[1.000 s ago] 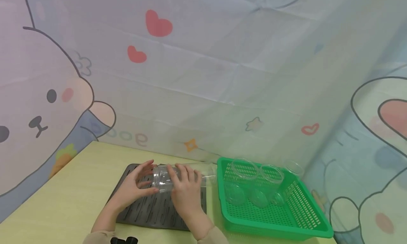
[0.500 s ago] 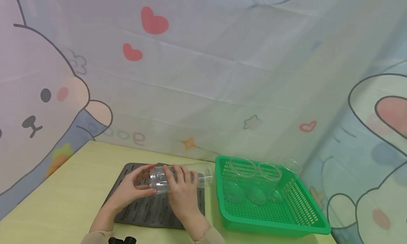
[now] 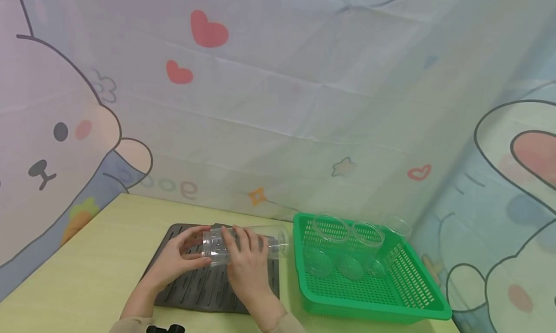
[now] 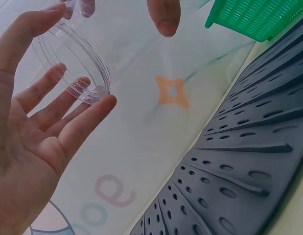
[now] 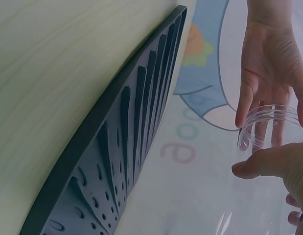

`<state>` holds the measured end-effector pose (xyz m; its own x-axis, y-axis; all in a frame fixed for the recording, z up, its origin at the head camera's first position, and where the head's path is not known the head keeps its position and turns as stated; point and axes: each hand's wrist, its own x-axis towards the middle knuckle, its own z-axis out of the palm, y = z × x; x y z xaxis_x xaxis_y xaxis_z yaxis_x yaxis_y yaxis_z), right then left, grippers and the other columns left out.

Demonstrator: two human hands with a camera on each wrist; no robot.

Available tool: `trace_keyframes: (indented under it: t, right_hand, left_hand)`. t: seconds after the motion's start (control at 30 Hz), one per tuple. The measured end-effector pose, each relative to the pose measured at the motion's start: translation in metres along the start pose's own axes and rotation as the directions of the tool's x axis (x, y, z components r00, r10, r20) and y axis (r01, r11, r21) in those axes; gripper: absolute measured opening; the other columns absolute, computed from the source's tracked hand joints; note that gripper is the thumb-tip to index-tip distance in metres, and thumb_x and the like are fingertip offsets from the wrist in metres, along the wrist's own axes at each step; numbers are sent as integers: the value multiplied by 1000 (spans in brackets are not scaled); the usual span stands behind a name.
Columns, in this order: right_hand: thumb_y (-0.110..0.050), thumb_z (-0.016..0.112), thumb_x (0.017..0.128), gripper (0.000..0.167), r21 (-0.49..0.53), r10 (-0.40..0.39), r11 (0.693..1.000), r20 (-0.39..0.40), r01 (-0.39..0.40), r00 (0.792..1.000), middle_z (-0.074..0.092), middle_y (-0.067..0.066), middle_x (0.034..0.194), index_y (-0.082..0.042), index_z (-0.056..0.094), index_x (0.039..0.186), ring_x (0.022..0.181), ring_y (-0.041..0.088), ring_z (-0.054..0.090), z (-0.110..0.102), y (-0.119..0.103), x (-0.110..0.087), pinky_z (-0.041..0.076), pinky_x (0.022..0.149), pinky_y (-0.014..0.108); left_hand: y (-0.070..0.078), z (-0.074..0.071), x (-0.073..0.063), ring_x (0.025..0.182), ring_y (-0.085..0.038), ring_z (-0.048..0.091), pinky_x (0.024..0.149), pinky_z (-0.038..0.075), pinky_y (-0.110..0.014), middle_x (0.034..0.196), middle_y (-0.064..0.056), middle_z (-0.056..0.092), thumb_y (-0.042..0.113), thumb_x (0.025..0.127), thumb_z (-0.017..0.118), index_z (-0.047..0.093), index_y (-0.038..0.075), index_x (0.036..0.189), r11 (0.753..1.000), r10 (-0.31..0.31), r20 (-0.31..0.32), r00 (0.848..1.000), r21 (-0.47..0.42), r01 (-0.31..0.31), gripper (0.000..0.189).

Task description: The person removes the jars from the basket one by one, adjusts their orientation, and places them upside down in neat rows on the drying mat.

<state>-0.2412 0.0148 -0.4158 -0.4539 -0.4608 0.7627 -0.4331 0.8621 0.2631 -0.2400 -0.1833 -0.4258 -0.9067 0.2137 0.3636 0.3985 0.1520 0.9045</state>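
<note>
On bare bench (image 3: 108,256) outside your left hand (image 3: 171,258), nothing competes with the hold: that hand's fingers and thumb curve around the ringed mouth of a clear jar (image 3: 219,250), which lies sideways between your hands. Below both hands spreads a dark drainage mat (image 3: 197,284). Your right hand (image 3: 247,270) grasps the jar's body, fingers draped over the top and thumb along the near side, with the far end jutting unsupported past it. Smooth clear walls likely slip and flex, so a light, even squeeze from both hands seems wiser than a hard pinch; best to support the rim at several points and turn the jar level. Just beyond your right hand, a green basket (image 3: 373,311) holds three clear containers (image 3: 319,263); that jutting end calls for care, as a swing rightward could knock the basket's rim.
</note>
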Motion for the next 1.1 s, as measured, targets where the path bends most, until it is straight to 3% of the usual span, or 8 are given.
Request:
trace_keyframes:
  t: [0.17,0.33,0.5,0.6,0.7,0.93,1.0,1.1]
  right_hand:
    - [-25,93,56,94,28,8,1000,26,-9,1000,52,0,133,-26,50,139,123,21,46,-4,0,1,46,95,44]
    - [-51,93,54,103,105,32,994,41,-36,999,49,1,139,-24,47,142,133,27,41,-13,1,1,47,100,58]
    - [-58,89,56,103,278,115,956,-60,-94,992,48,5,142,-19,47,143,136,34,39,-18,6,1,43,99,67]
    - [-48,90,61,100,447,246,878,-113,-172,963,48,9,143,-14,46,144,137,37,38,-19,9,1,41,101,67]
    - [-34,90,65,99,649,434,709,-92,-276,896,44,14,147,-9,41,147,138,38,36,-19,11,1,37,106,66]
    - [-12,80,80,102,920,777,103,163,-378,608,14,16,162,-9,13,157,149,40,11,-21,10,2,11,116,72]
    - [-12,77,83,102,929,804,-22,236,-370,546,7,15,163,-10,7,157,149,40,6,-19,9,2,10,117,71]
    - [-14,75,85,104,918,805,-170,339,-359,487,1,15,164,-11,2,158,150,40,6,-18,6,1,18,117,68]
  left_hand:
    - [-1,-1,0,130,-53,41,93,58,-42,147,-27,37,8,86,73,42,1,143,1000,5,-4,1000,3,-5,66]
    - [-1,-3,-1,129,-50,43,93,59,-37,146,-26,37,7,87,72,40,0,144,1000,11,-19,1000,8,-10,65]
    - [-1,-6,-2,122,-14,52,91,59,-31,144,-23,41,8,87,73,42,1,143,999,22,-71,997,33,-20,65]
    - [0,-8,-3,112,8,50,89,58,-24,143,-22,44,8,86,74,43,2,143,999,30,-96,995,38,-27,66]
    - [-1,-8,-3,109,13,49,88,57,-20,143,-22,44,8,86,75,42,2,143,999,31,-109,994,33,-28,66]
    - [0,-9,-4,111,14,49,88,57,-20,144,-22,43,8,85,75,41,1,143,1000,21,-112,993,8,-20,67]
    - [1,-9,-4,111,15,49,88,57,-20,143,-18,45,8,85,75,41,1,143,1000,20,-119,993,3,-20,68]
    - [3,-9,-5,112,15,49,89,56,-18,138,-1,49,7,85,75,41,1,143,1000,20,-133,991,-4,-21,68]
